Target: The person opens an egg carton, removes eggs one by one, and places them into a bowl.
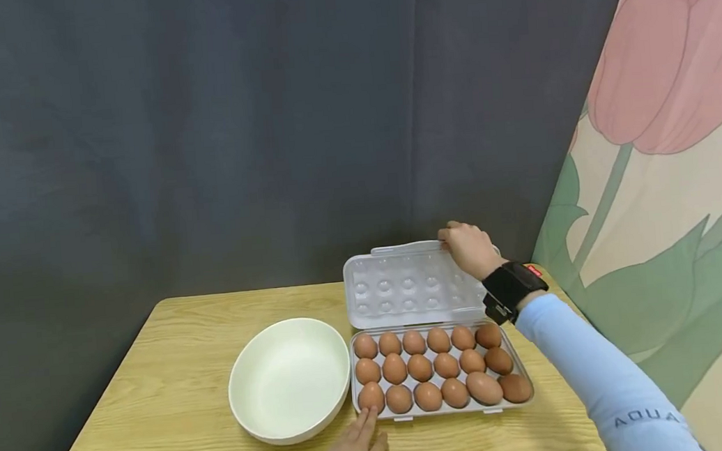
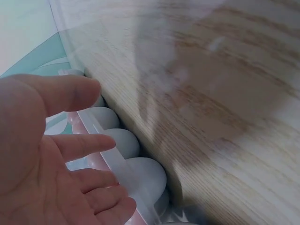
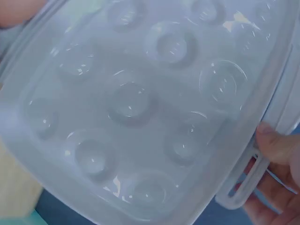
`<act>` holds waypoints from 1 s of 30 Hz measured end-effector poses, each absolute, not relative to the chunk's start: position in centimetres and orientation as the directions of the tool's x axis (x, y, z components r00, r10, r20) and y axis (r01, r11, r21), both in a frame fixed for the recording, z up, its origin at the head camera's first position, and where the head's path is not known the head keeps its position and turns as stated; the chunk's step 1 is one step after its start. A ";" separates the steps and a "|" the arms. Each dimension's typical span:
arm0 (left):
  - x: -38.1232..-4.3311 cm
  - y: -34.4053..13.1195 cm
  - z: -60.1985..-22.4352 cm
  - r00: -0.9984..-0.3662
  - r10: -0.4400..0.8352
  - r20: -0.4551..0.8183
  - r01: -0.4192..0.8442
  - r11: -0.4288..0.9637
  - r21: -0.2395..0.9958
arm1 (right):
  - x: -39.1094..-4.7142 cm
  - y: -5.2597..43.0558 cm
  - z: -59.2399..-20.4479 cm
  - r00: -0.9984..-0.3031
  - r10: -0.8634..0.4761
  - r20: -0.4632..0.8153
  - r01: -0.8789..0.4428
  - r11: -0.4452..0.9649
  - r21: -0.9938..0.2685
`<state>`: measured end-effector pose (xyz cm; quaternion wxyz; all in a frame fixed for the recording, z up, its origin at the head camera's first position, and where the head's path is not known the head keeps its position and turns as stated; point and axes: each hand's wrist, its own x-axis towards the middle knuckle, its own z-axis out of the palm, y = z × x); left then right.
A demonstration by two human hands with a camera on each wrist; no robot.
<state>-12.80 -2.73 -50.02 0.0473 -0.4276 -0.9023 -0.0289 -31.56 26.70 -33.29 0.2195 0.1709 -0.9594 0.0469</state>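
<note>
A plastic egg box (image 1: 437, 411) lies on the table, its base filled with several rows of brown eggs (image 1: 419, 367). Its clear lid (image 1: 397, 286) stands raised at the back. My right hand (image 1: 471, 249) grips the lid's top edge; in the right wrist view the thumb and fingers pinch it beside the slotted handle (image 3: 243, 185). My left hand (image 1: 351, 450) is at the front left corner of the base, fingertips by the nearest egg. The left wrist view shows that hand (image 2: 70, 178) with fingers extended alongside the box; whether they touch it I cannot tell.
A cream bowl (image 1: 290, 384) stands directly left of the egg box. The wooden table (image 1: 159, 393) ends at a dark curtain (image 1: 235, 136) behind. A flower-patterned wall (image 1: 666, 267) rises on the right.
</note>
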 end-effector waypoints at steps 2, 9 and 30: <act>-12.8 -3.0 -50.3 -0.601 0.781 0.170 0.788 0.615 -0.038 | -33.0 27.0 -33.2 -0.884 -0.253 0.394 -0.323 0.938 -0.122; -11.5 -4.0 -51.9 -0.562 0.752 0.344 0.768 0.629 -0.121 | -35.5 30.1 -35.3 -0.979 -0.079 0.188 -0.153 0.895 -0.419; -9.7 -7.6 -54.3 -0.446 0.681 0.581 0.743 0.643 -0.184 | -35.9 30.1 -42.8 -0.971 0.058 -0.230 0.203 0.703 -0.682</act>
